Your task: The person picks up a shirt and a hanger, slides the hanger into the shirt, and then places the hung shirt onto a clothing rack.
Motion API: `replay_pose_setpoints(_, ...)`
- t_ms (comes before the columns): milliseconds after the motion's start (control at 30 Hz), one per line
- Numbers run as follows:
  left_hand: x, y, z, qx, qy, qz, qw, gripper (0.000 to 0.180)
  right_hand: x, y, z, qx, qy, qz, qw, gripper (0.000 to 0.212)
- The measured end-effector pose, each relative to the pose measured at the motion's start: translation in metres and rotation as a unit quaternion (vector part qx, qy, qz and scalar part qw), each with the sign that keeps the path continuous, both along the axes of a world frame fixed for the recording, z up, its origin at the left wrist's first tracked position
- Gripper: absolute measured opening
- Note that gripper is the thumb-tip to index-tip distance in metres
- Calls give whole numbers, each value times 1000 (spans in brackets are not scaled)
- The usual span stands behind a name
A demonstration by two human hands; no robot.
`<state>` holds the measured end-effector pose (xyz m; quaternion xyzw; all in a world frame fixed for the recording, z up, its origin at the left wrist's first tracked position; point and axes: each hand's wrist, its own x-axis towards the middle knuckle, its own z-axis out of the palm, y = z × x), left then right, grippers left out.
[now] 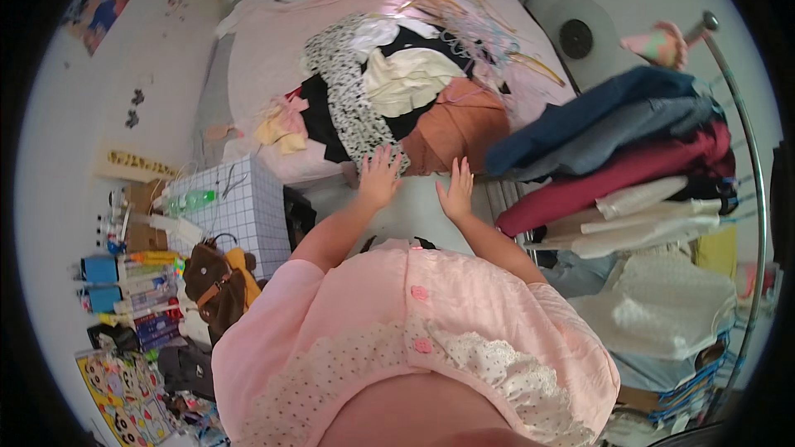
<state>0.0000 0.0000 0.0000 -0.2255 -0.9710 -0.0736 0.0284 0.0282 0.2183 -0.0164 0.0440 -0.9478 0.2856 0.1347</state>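
Note:
My left hand (380, 177) is held out with its fingers spread, over the lower end of a black-and-white spotted garment (344, 87) at the bed's near edge; whether it touches the cloth I cannot tell. Beside it, my right hand (456, 190) is raised with fingers stretched and nothing in it, just in front of a rust-brown garment (455, 126). A cream garment (406, 79) lies crumpled on the pile behind, with black cloth (325, 120) under and around it. Small pink and yellow pieces of cloth (286, 124) lie at the pile's left.
Tangled hangers (472, 25) spread over the bed (265, 41) at the far right. On the right, a metal clothes rack (755, 174) carries jeans (596, 108), a dark red garment (613, 170) and pale clothes. A checked-cloth table (240, 207) and a brown bag (217, 281) stand at the left.

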Motion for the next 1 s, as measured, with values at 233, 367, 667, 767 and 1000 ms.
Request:
replay_pose_setpoints(233, -27, -91, -1, 11, 41, 146, 988, 60, -61, -68, 7, 57, -31, 44, 997, 73)
replay_pose_setpoints(367, -51, -99, -12, 24, 26, 195, 980, 60, -100, -71, 1, 76, -44, 70, 994, 74)
replay_pose_setpoints(667, -159, -105, -35, 21, 7, 210, 978, 62, -234, -72, -22, 88, -70, 94, 989, 72)
replay_pose_setpoints(767, -207, -97, -34, 8, -34, 228, 973, 60, -281, -66, -25, 105, -72, 116, 985, 72)
replay_pose_setpoints(1000, -309, -82, -41, 4, -115, 287, 951, 58, -396, -39, -28, 106, -94, 147, 979, 74)
